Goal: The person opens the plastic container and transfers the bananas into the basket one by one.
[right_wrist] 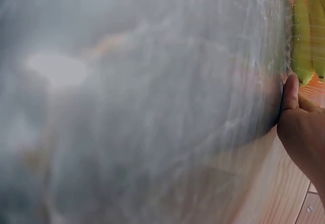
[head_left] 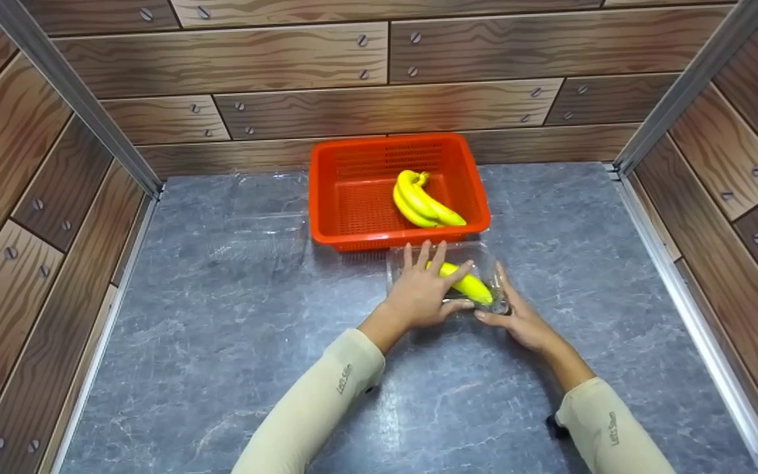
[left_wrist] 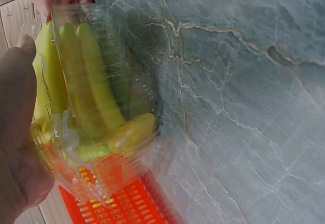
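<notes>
A clear plastic container (head_left: pixel 478 255) with yellow bananas (head_left: pixel 474 288) inside sits on the table just in front of the red basket. My left hand (head_left: pixel 422 289) lies over its left part, fingers spread and straight on the plastic. At the container's right end my right hand (head_left: pixel 517 319) grips the near corner, thumb in front and fingers along the side. In the left wrist view several bananas (left_wrist: pixel 99 82) lie side by side under the clear plastic. The right wrist view catches my right thumb (right_wrist: pixel 290 94) against the container's edge.
Behind the container stands a red perforated basket (head_left: pixel 399 237) with a bunch of bananas (head_left: pixel 418 201) in its right half. Transparent plastic packaging (head_left: pixel 257 227) lies on the grey marbled table (head_left: pixel 221 342) left of the basket. Wood-patterned walls (head_left: pixel 306 62) enclose the back and sides.
</notes>
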Demonstrator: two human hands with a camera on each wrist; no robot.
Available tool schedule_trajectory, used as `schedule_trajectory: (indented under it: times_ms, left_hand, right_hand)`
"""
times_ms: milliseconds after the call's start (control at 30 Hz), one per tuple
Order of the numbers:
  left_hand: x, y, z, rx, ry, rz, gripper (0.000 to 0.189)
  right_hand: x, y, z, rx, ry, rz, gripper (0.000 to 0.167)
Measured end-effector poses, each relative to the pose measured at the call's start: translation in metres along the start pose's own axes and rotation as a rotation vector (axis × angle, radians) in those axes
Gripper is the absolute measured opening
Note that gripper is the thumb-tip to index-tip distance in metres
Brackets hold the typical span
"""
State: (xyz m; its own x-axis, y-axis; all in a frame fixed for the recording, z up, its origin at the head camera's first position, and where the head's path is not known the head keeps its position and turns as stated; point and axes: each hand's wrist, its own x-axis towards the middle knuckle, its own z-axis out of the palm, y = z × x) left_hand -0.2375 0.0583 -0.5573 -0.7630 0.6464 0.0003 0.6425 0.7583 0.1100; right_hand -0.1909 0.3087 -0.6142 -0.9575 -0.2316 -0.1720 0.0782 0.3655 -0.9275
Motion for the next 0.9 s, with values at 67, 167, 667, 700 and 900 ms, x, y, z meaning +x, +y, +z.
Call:
schedule_trajectory:
  times_ms: [67,167,667,700,900]
  left_hand:
    - [0.0008,-0.0012,-0.0020,-0.038,-0.006,-0.005,0.076]
    - [0.0024,-0.0027,-0.0060,-0.079,-0.025,-0.014,0.076]
    - [0.0018,-0.0045,-0.0051,-0.083,-0.027,-0.016,0.086]
    - [0.0017,-0.0048,-0.0049,-0.083,-0.027,-0.018,0.086]
    - [-0.0008,-0.0071,-0.0044,-0.078,-0.022,-0.010,0.090]
  right_hand:
    - [0.0001,-0.0004,-0.0010,-0.005,-0.002,0.003,0.112]
    - [-0.0008,-0.0010,-0.0026,-0.022,-0.001,0.017,0.109]
    - [0.0018,-0.0033,-0.0040,-0.016,-0.001,-0.021,0.116]
    - [0.0024,-0.0036,-0.0047,-0.031,-0.004,-0.015,0.117]
    - [0.0033,-0.0057,-0.0066,-0.123,-0.011,0.026,0.115]
